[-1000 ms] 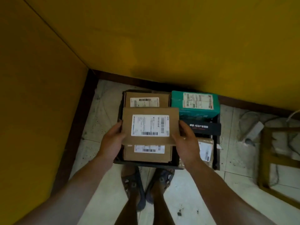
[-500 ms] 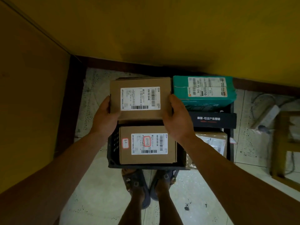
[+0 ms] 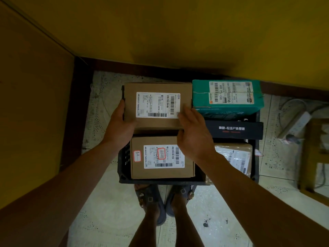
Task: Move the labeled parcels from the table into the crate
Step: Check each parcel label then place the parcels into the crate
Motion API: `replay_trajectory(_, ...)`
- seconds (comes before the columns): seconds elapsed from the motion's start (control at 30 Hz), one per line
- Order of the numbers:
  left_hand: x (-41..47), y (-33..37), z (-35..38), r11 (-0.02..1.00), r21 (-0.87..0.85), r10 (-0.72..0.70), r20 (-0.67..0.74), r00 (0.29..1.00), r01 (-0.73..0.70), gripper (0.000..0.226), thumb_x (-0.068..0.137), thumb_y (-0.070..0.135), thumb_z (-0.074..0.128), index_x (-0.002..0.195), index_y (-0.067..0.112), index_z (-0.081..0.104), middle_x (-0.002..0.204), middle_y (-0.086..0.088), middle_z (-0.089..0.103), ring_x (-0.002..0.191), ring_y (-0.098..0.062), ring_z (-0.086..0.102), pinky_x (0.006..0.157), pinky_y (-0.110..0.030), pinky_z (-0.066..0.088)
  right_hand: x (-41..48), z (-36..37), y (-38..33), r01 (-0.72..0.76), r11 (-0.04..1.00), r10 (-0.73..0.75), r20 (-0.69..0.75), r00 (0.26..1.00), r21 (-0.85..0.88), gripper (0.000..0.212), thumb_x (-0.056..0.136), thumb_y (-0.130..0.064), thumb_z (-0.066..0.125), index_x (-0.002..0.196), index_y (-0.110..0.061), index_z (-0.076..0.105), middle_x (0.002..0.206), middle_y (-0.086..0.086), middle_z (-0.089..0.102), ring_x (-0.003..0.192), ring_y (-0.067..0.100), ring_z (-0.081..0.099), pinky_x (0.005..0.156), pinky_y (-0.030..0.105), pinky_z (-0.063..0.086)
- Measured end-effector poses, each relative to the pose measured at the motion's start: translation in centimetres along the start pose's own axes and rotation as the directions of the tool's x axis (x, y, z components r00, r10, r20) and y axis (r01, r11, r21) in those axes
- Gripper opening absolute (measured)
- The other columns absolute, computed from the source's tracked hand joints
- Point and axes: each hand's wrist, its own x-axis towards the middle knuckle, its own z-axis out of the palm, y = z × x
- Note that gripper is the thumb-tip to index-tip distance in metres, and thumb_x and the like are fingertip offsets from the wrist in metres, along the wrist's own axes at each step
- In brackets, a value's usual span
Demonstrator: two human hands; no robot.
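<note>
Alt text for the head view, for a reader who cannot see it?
Both hands, left and right, set a labeled brown box at the back of a black crate on the floor, beside a teal parcel.

**Tiled floor carrying a black crate in a yellow corner**

Looking down at a pale speckled tiled floor [image 3: 110,220], meeting yellow walls along a dark brown skirting. Sitting directly on the tiles, close to the far wall: a black plastic crate [image 3: 124,157], its slatted left side showing. Standing just in front of the crate's near rim: two feet in dark grey sandals [image 3: 151,202], side by side. Lying to the right of the crate: a white power strip [image 3: 295,124] with a cable curling away from it. Standing at the far right edge: a wooden frame [image 3: 306,157], partly cut off, its kind being unclear. Showing near the feet: a small dark speck [image 3: 205,224] on a tile.
</note>
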Motion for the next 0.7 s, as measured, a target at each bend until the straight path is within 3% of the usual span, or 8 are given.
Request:
replay_trajectory(0.07,-0.1,0.5,0.2,0.942,0.274,0.211,-0.032,0.977,-0.194,0.063,0.088,0.017,0.063,0.144,0.028,0.038,0.141,0.002,0.048,0.131,-0.018,0.045,0.108,-0.045,0.043,0.4,-1.4,0.5,0.064,0.998,-0.067,-0.149,0.987,-0.023,0.045,0.093,-0.017,0.05,0.137,-0.013,0.05,0.146,0.007,0.045,0.136,0.027,0.035,0.112,0.046,0.033)
replay_trajectory(0.13,-0.4,1.0,0.9,0.731,0.572,0.363,0.136,0.922,-0.372,0.082,0.085,0.033,0.068,0.153,0.031,0.023,0.159,-0.003,0.023,0.147,-0.025,0.018,0.12,-0.047,0.015,1.5,-3.5,2.3,0.06,0.997,-0.072,-0.312,0.947,-0.047,0.044,0.09,-0.021,0.054,0.134,-0.013,0.055,0.143,0.012,0.049,0.134,0.031,0.04,0.114,0.05,0.029)
replay_trajectory(0.2,0.3,1.4,2.1,0.51,0.717,0.337,0.343,0.877,-0.476,0.102,0.08,0.054,0.069,0.155,0.036,0.003,0.165,0.001,-0.004,0.15,-0.025,-0.009,0.116,-0.046,-0.007,3.3,-5.6,5.2,-0.059,0.989,0.022,-0.266,0.964,-0.134,0.056,0.093,-0.032,0.053,0.146,-0.018,0.04,0.158,0.013,0.026,0.146,0.035,0.019,0.119,0.052,0.011)
replay_trajectory(0.3,1.8,1.8,4.1,0.342,0.804,0.272,0.412,0.87,-0.487,0.11,0.077,0.062,0.067,0.154,0.038,-0.009,0.163,0.003,-0.021,0.148,-0.026,-0.022,0.112,-0.05,-0.018,5.2,-6.8,9.3,-0.184,0.92,0.194,-0.007,0.981,-0.345,0.067,0.096,-0.056,0.034,0.154,-0.033,0.009,0.163,0.005,-0.007,0.149,0.032,-0.009,0.117,0.052,-0.004)
replay_trajectory(0.4,2.4,1.8,4.8,0.306,0.828,0.3,0.385,0.873,-0.47,0.105,0.081,0.058,0.065,0.154,0.037,-0.008,0.164,0.001,-0.018,0.149,-0.028,-0.019,0.115,-0.055,-0.012,3.9,-5.4,11.0,-0.133,0.919,0.144,0.004,0.99,-0.37,0.068,0.094,-0.064,0.02,0.153,-0.037,-0.002,0.162,0.004,-0.015,0.148,0.031,-0.014,0.117,0.05,-0.007)
replay_trajectory(0.53,2.1,1.2,4.5,0.277,0.83,0.315,0.398,0.862,-0.484,0.103,0.083,0.059,0.062,0.154,0.035,-0.008,0.164,-0.001,-0.016,0.15,-0.03,-0.016,0.119,-0.06,0.002,-0.1,-3.0,11.2,-0.107,0.925,0.083,-0.08,0.993,-0.364,0.067,0.096,-0.058,0.022,0.152,-0.038,-0.009,0.161,0.005,-0.02,0.147,0.032,-0.018,0.119,0.051,-0.006)
replay_trajectory(0.63,2.3,1.6,4.8,0.251,0.843,0.276,0.409,0.87,-0.476,0.102,0.084,0.061,0.06,0.154,0.035,-0.008,0.164,-0.001,-0.018,0.15,-0.031,-0.016,0.119,-0.059,0.003,0.7,-2.8,11.2,-0.113,0.921,0.093,-0.073,0.993,-0.373,0.066,0.098,-0.054,0.025,0.153,-0.035,-0.007,0.161,0.006,-0.02,0.147,0.033,-0.018,0.119,0.053,-0.003)
replay_trajectory(0.7,2.4,2.5,4.7,0.283,0.834,0.253,0.411,0.876,-0.473,0.105,0.077,0.064,0.065,0.155,0.036,0.001,0.164,-0.001,-0.011,0.15,-0.03,-0.01,0.119,-0.059,0.003,1.7,-3.9,11.2,-0.106,0.916,0.09,-0.059,0.994,-0.387,0.067,0.097,-0.056,0.03,0.154,-0.036,0.002,0.163,0.006,-0.011,0.148,0.033,-0.01,0.119,0.053,0.003)
